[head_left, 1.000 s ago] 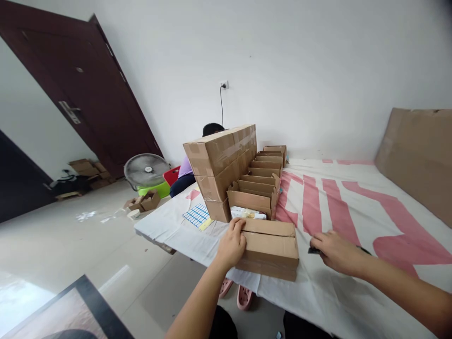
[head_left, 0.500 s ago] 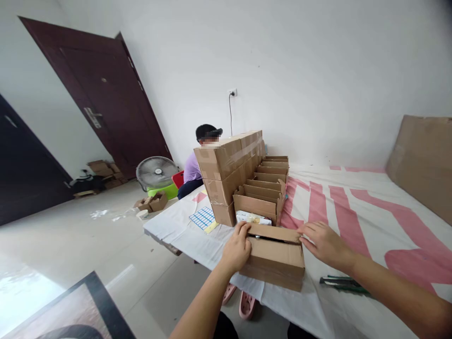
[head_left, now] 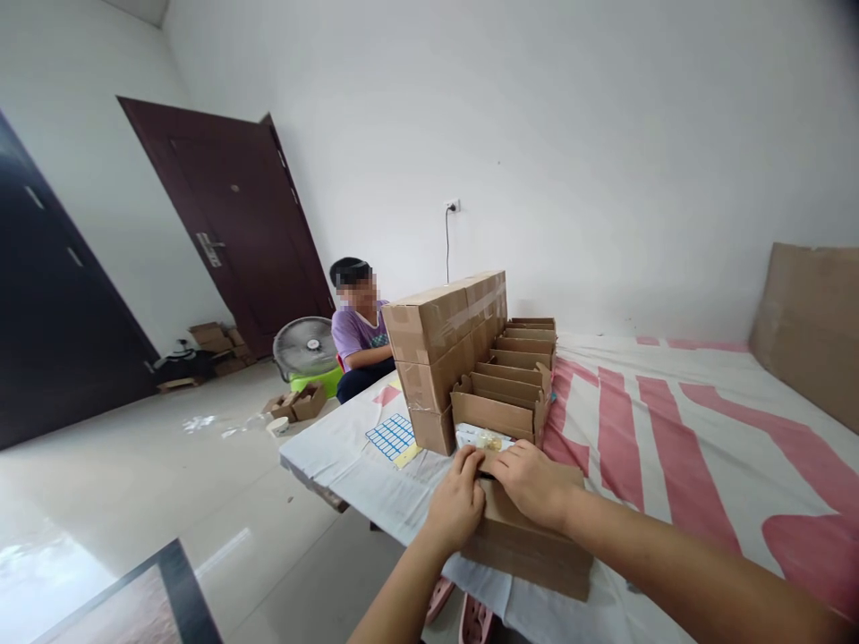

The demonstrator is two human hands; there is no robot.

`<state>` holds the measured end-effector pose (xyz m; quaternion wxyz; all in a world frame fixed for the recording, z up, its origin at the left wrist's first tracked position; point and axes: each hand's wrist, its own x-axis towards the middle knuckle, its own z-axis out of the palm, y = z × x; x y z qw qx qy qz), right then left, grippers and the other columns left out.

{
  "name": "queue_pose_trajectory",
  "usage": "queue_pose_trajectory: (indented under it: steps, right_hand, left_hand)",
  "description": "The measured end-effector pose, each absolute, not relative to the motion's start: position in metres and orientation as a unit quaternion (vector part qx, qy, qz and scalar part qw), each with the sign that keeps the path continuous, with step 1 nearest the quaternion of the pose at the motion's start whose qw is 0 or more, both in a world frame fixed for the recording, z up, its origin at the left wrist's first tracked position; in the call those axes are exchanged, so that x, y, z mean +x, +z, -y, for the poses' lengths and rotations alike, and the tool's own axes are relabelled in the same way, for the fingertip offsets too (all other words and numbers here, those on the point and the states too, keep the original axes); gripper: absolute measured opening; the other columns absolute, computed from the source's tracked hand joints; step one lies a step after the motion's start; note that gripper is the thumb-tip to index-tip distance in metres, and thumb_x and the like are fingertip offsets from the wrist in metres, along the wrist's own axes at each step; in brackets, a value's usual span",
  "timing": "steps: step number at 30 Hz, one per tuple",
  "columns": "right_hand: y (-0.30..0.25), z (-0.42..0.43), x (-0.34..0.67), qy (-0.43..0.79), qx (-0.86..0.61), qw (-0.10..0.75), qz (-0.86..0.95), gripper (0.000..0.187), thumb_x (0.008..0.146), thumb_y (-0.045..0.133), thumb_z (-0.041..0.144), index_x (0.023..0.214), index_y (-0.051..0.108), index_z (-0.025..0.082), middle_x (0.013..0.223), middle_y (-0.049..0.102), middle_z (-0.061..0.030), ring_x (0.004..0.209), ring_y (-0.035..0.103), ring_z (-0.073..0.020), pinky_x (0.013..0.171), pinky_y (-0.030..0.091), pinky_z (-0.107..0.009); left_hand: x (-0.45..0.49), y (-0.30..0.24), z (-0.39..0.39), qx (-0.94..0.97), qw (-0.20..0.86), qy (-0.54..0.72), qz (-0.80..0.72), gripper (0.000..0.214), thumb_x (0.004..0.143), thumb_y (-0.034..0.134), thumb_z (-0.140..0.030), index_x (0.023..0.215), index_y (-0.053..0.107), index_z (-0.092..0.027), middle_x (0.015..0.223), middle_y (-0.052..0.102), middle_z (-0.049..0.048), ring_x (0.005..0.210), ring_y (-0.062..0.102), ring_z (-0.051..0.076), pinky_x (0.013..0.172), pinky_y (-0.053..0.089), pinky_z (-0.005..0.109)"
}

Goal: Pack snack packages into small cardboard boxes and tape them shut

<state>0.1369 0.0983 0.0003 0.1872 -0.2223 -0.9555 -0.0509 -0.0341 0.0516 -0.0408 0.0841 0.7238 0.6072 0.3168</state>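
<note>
A flat brown cardboard box (head_left: pixel 530 546) lies at the near edge of the cloth-covered table (head_left: pixel 671 447). My left hand (head_left: pixel 457 507) grips its left end, fingers curled over the top edge. My right hand (head_left: pixel 535 484) lies on the box's top flap beside the left hand, fingers bent and pressing down on the flap. Just behind the box sits a white packet (head_left: pixel 481 437) with a printed label.
A stack of taped cartons (head_left: pixel 443 353) and a row of open cardboard boxes (head_left: pixel 514 376) stand behind. A blue label sheet (head_left: pixel 391 436) lies at the left. A seated person (head_left: pixel 359 335), a floor fan (head_left: pixel 306 347), a dark door (head_left: pixel 234 224) and cardboard sheets (head_left: pixel 809 326) surround the table.
My right hand let go of a dark tool on the cloth and moved left onto the box's top flap, meeting my left hand. The view tilted up; the seated person shows more.
</note>
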Motion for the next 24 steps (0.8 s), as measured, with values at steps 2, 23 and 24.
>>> queue_pose_trajectory:
  steps: [2, 23, 24]
  right_hand:
    - [0.001, -0.098, 0.136, -0.043, -0.226, 0.187, 0.955, 0.028, 0.093, 0.041, 0.01, 0.109, 0.063, 0.017, 0.099, 0.072, -0.0078, 0.094, 0.064, -0.02, 0.085, 0.045, -0.036]
    - [-0.002, -0.113, 0.165, 0.167, -0.412, 0.293, 0.847, 0.013, 0.089, 0.048, 0.019, 0.084, 0.059, 0.02, 0.083, 0.071, -0.0029, 0.077, 0.065, -0.0171, 0.07, 0.044, -0.026]
    - [-0.002, -0.112, 0.173, 0.174, -0.416, 0.303, 0.839, 0.014, 0.09, 0.047, 0.021, 0.084, 0.059, 0.02, 0.083, 0.071, -0.003, 0.077, 0.065, -0.0173, 0.07, 0.045, -0.027]
  left_hand:
    - [-0.034, -0.04, -0.051, 0.727, 0.085, 0.316, -0.604, 0.047, 0.082, 0.038, -0.008, 0.126, 0.051, -0.013, 0.143, 0.045, 0.0162, 0.13, 0.049, 0.024, 0.113, 0.038, 0.041]
    - [-0.034, -0.042, -0.053, 0.722, 0.067, 0.306, -0.617, 0.044, 0.083, 0.037, -0.01, 0.125, 0.053, -0.014, 0.141, 0.046, 0.0145, 0.126, 0.053, 0.024, 0.108, 0.043, 0.042]
    - [-0.034, -0.042, -0.053, 0.723, 0.063, 0.303, -0.618, 0.044, 0.083, 0.037, -0.011, 0.124, 0.053, -0.015, 0.141, 0.046, 0.0145, 0.125, 0.054, 0.025, 0.107, 0.044, 0.042]
